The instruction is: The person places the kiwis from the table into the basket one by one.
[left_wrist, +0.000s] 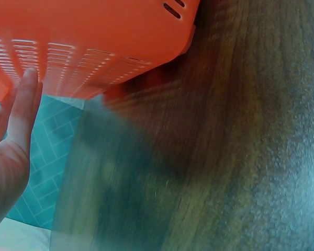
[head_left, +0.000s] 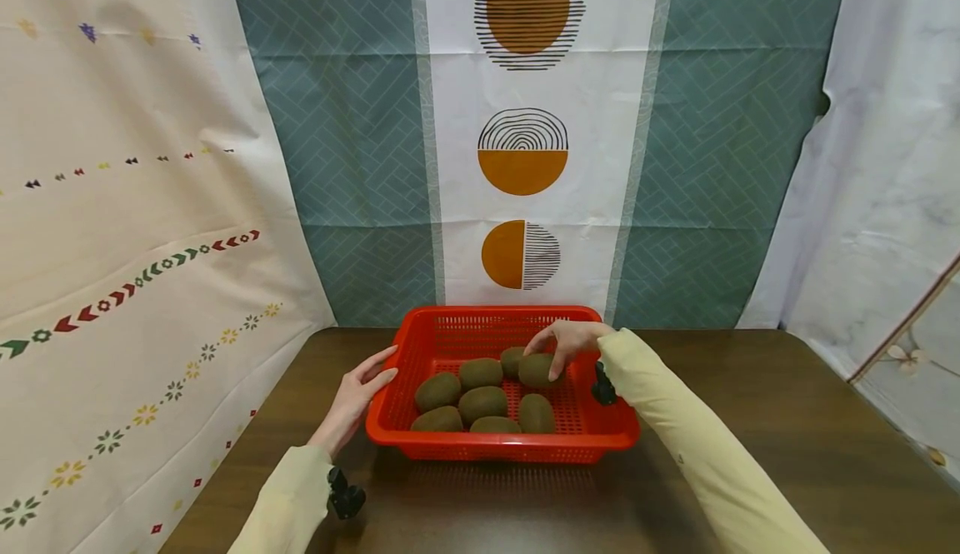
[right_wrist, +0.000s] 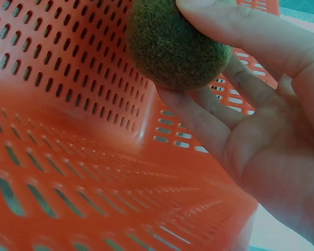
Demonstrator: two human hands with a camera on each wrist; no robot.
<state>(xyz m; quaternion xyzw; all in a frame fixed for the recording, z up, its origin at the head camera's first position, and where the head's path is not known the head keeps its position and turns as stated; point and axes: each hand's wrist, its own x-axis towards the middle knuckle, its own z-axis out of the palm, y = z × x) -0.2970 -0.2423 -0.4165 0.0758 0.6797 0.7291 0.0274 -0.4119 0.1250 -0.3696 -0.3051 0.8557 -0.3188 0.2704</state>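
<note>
At the far left, a cream cloth [head_left: 112, 229] with rows of small coloured motifs hung beside the dark wooden table [head_left: 787, 437]. Your left hand [head_left: 354, 400] lay on the table with fingers straight and relaxed, holding nothing, the fingertips touching the left outer wall of the red perforated basket [head_left: 450, 337]; the left wrist view showed those fingers [left_wrist: 23, 104] flat against the slotted side. The basket stood on the table, near its back edge, and held eight kiwifruit in a loose cluster on its floor. Seven of them lay untouched, among them one at the front left [head_left: 437, 421] and one at the front right [head_left: 536, 413]. The eighth kiwifruit [head_left: 537, 369] sat at the back right of the cluster, just beside its neighbour. Your right hand [head_left: 567, 342] reached over the back rim and down onto it, thumb and fingers curled round the fruit. The right wrist view confirmed the hold: fuzzy brown skin [right_wrist: 172, 44] pinched between the thumb above and the fingers below, basket wall close behind. Behind the basket hung a panel with orange circle prints [head_left: 525, 154], and to the right a pale marbled cloth [head_left: 885, 162].
</note>
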